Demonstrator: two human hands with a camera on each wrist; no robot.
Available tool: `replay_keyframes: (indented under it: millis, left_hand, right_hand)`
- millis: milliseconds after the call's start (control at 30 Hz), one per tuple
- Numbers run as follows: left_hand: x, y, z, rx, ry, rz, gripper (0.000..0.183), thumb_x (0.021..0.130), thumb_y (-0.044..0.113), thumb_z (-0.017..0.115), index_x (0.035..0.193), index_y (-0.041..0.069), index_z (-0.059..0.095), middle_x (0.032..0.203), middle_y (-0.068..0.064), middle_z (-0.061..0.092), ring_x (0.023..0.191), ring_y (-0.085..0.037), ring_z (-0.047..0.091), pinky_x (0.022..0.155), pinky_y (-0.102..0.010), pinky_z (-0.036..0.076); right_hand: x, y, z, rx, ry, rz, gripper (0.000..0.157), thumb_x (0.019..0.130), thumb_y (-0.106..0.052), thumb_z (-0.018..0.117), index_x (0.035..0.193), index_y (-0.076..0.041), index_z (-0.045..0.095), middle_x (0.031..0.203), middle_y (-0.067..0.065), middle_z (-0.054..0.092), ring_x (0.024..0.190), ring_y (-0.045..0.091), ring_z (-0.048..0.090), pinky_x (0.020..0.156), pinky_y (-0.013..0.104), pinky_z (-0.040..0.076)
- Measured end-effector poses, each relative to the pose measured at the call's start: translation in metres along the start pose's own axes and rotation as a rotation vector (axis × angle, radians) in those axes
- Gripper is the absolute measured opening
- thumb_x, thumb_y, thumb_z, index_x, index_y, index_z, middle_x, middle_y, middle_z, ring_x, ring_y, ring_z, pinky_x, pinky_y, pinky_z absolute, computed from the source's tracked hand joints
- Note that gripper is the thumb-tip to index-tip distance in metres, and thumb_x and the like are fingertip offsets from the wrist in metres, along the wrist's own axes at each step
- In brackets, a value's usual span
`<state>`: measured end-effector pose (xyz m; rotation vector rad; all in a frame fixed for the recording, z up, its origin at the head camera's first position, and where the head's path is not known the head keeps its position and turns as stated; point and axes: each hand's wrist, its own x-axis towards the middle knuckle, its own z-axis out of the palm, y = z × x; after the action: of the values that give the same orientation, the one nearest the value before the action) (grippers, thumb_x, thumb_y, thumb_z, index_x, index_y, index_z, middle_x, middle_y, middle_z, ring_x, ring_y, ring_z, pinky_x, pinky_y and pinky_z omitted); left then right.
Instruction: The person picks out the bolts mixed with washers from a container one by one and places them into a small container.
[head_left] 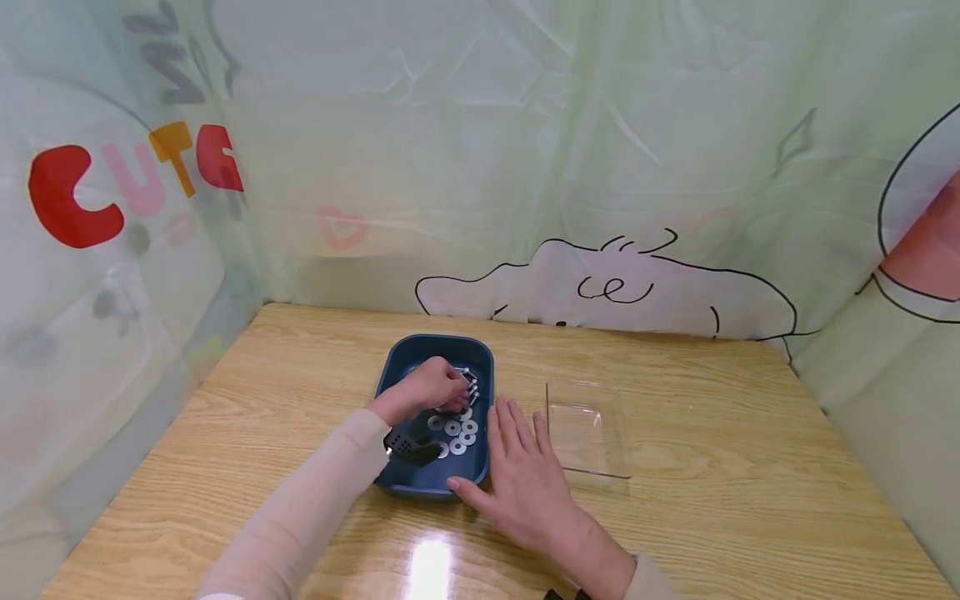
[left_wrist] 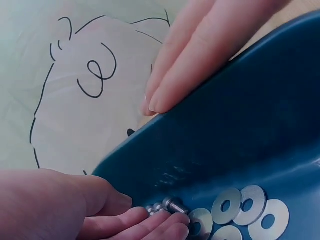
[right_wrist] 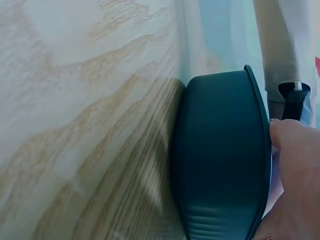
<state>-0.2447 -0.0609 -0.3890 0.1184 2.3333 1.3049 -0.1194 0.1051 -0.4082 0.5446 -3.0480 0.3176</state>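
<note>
A dark blue tray (head_left: 431,481) on the table holds flat metal washers (head_left: 453,427) and a small pile of metal bolts (head_left: 472,388). My left hand (head_left: 433,386) reaches down into the tray at the bolts. In the left wrist view its fingers (left_wrist: 165,226) lie extended right beside the bolts (left_wrist: 172,205), the thumb above them, with nothing seen in its grip. My right hand (head_left: 528,492) lies along the tray's right side, fingers straight at the rim. In the right wrist view, the thumb (right_wrist: 282,134) touches the tray's edge.
To the right of the tray stands a clear plastic box (head_left: 588,471) with thin rims. The wooden table (head_left: 720,492) ends at a printed curtain (head_left: 390,167) behind and at both sides. A black wrist device (head_left: 412,447) on the left arm overlaps the tray.
</note>
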Motion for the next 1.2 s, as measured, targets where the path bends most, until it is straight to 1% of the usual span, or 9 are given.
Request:
replay_keyframes:
  millis: [267, 500, 667, 800, 1033, 1200]
  left_hand:
    - [0.006, 0.006, 0.003, 0.013, -0.023, -0.008, 0.027, 0.102, 0.015, 0.052, 0.114, -0.004, 0.067, 0.1, -0.013, 0.071, 0.094, -0.025, 0.072, 0.092, -0.035, 0.059]
    - [0.009, 0.005, 0.004, -0.05, -0.038, -0.014, 0.025, 0.102, 0.011, 0.05, 0.115, -0.005, 0.064, 0.102, -0.016, 0.069, 0.095, -0.026, 0.071, 0.093, -0.037, 0.058]
    - [0.011, 0.006, 0.003, -0.067, -0.066, -0.009, 0.025, 0.102, 0.011, 0.05, 0.113, -0.005, 0.067, 0.103, -0.018, 0.069, 0.095, -0.026, 0.071, 0.094, -0.037, 0.058]
    - [0.012, 0.006, 0.004, -0.079, -0.072, -0.001, 0.024, 0.102, 0.01, 0.051, 0.112, -0.004, 0.069, 0.103, -0.017, 0.07, 0.093, -0.026, 0.071, 0.093, -0.036, 0.058]
    - [0.014, 0.005, 0.008, -0.068, -0.045, 0.032, 0.026, 0.099, 0.005, 0.054, 0.119, -0.004, 0.069, 0.104, -0.016, 0.071, 0.089, -0.024, 0.07, 0.091, -0.035, 0.059]
    - [0.015, 0.002, 0.01, -0.087, -0.008, 0.015, 0.022, 0.098, 0.007, 0.06, 0.114, -0.001, 0.072, 0.1, -0.013, 0.073, 0.086, -0.021, 0.074, 0.087, -0.033, 0.06]
  right_hand:
    - [0.001, 0.0, 0.001, 0.01, -0.018, 0.012, 0.103, 0.088, -0.078, 0.043, 0.155, -0.002, 0.026, 0.165, 0.016, 0.017, 0.155, 0.033, 0.013, 0.124, 0.06, 0.009]
    - [0.002, 0.0, 0.003, 0.018, -0.021, 0.012, 0.104, 0.087, -0.078, 0.044, 0.155, -0.002, 0.026, 0.165, 0.016, 0.017, 0.155, 0.032, 0.011, 0.125, 0.06, 0.007]
    - [0.002, 0.001, 0.003, 0.01, -0.022, 0.009, 0.103, 0.087, -0.078, 0.043, 0.155, -0.002, 0.026, 0.166, 0.016, 0.017, 0.155, 0.032, 0.011, 0.125, 0.059, 0.007]
    - [0.002, 0.001, 0.002, 0.01, -0.023, 0.004, 0.103, 0.087, -0.078, 0.044, 0.155, -0.002, 0.026, 0.166, 0.016, 0.016, 0.155, 0.032, 0.011, 0.125, 0.059, 0.006]
    - [0.002, 0.001, 0.0, 0.006, -0.022, -0.001, 0.103, 0.088, -0.077, 0.043, 0.155, -0.001, 0.027, 0.165, 0.016, 0.017, 0.155, 0.032, 0.011, 0.125, 0.058, 0.005]
    - [0.002, 0.001, -0.001, 0.007, -0.025, -0.007, 0.102, 0.088, -0.077, 0.043, 0.155, -0.001, 0.027, 0.165, 0.017, 0.018, 0.155, 0.033, 0.012, 0.125, 0.059, 0.006]
